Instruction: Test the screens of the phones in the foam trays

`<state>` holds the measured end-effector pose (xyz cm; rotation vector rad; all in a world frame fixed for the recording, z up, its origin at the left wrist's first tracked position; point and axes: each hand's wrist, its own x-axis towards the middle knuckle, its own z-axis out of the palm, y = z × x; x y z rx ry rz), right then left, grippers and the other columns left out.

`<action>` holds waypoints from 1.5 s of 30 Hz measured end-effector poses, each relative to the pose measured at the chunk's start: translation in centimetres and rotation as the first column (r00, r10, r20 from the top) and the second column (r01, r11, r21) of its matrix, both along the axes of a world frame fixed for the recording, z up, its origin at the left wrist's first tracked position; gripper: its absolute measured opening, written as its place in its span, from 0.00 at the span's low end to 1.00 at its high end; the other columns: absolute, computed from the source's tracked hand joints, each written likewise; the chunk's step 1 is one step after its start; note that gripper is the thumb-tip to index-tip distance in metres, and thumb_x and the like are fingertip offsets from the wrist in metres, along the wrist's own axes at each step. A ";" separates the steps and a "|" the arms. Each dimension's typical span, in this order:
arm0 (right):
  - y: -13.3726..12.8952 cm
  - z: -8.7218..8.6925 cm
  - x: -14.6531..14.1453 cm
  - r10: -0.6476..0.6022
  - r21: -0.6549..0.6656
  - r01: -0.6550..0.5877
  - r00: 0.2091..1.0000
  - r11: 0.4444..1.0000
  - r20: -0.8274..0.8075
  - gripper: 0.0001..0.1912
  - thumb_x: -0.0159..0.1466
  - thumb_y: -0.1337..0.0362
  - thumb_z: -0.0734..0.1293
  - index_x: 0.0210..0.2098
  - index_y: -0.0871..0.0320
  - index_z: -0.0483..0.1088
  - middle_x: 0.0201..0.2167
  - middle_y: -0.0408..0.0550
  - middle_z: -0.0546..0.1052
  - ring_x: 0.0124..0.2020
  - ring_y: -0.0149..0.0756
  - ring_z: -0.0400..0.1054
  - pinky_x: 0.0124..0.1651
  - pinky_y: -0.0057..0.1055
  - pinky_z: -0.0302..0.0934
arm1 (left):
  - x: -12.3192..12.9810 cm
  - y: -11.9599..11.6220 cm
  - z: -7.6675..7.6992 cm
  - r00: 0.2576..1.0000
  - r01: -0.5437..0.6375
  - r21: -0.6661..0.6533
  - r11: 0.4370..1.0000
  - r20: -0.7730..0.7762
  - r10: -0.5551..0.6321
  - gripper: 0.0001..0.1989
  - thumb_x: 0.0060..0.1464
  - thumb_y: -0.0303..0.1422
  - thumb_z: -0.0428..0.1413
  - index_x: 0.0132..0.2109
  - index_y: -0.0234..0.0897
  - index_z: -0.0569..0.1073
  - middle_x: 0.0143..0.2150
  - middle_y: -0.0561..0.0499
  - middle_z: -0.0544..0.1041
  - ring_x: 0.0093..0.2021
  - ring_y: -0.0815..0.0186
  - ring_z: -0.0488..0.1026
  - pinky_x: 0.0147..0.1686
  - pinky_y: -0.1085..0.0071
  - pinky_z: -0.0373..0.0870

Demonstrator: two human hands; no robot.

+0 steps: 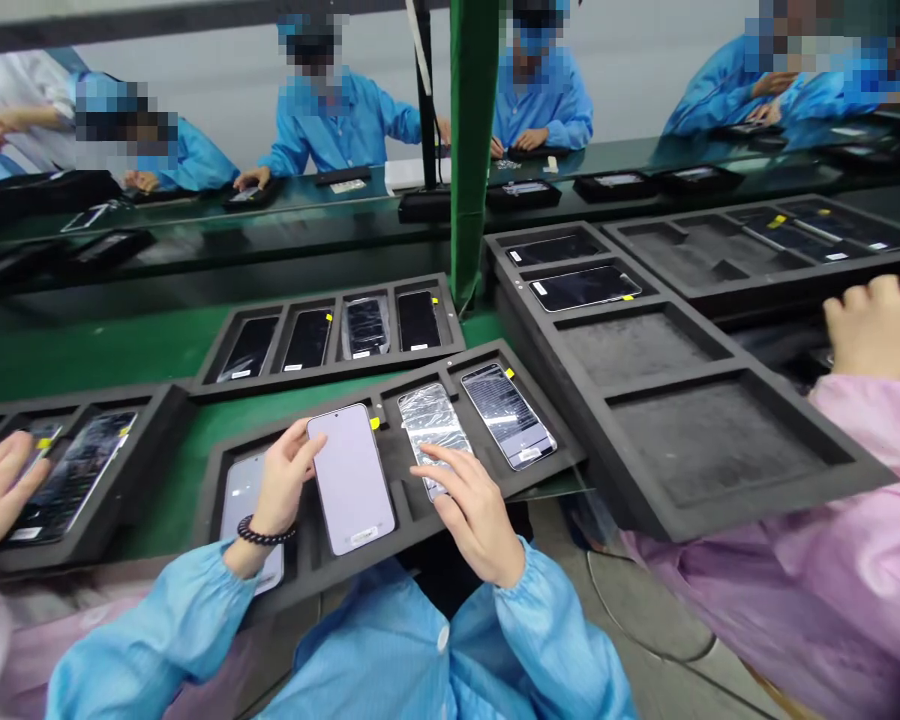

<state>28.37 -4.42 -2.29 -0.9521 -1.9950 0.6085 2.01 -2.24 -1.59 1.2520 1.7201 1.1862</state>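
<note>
My left hand, with a dark coiled band at the wrist, grips the left edge of a smartphone with a pale lit screen. That phone is tilted over a black foam tray in front of me. My right hand has its fingers spread over a smartphone in wrinkled clear film; its fingertips appear to touch the screen. To its right, a third smartphone with lines of text lies in the tray. Under my left wrist another pale-screened phone is partly hidden.
Behind stands a second foam tray of phones on the green bench. Stacked trays rise at right. Co-workers' hands in pink sleeves are near both sides, one hand over the left tray. A green post stands ahead.
</note>
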 end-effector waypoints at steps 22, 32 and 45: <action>0.9 6.6 0.3 -0.079 0.091 0.070 0.992 0.993 0.095 0.19 0.72 0.60 0.63 0.25 0.55 0.62 0.22 0.39 0.65 0.26 0.30 0.59 0.32 0.29 0.53 | 7.9 -9.1 5.6 0.956 0.234 0.055 0.971 0.166 -0.240 0.22 0.64 0.40 0.56 0.62 0.42 0.68 0.58 0.48 0.75 0.56 0.59 0.74 0.54 0.69 0.72; -2.3 8.3 1.0 0.193 0.459 -0.220 0.975 0.861 0.106 0.23 0.71 0.58 0.66 0.20 0.57 0.67 0.18 0.40 0.66 0.23 0.29 0.54 0.27 0.32 0.48 | 8.3 -9.1 5.7 0.954 0.198 0.096 0.975 0.210 -0.215 0.19 0.63 0.38 0.57 0.59 0.44 0.70 0.51 0.53 0.78 0.48 0.64 0.76 0.49 0.74 0.72; -2.7 7.9 0.6 0.211 0.480 -0.181 0.978 0.859 -0.008 0.26 0.73 0.61 0.61 0.18 0.58 0.65 0.16 0.42 0.66 0.20 0.29 0.56 0.23 0.32 0.50 | 8.0 -10.2 5.7 0.867 0.152 0.054 0.987 0.473 -0.159 0.18 0.60 0.41 0.57 0.56 0.42 0.73 0.43 0.51 0.77 0.39 0.63 0.73 0.38 0.72 0.72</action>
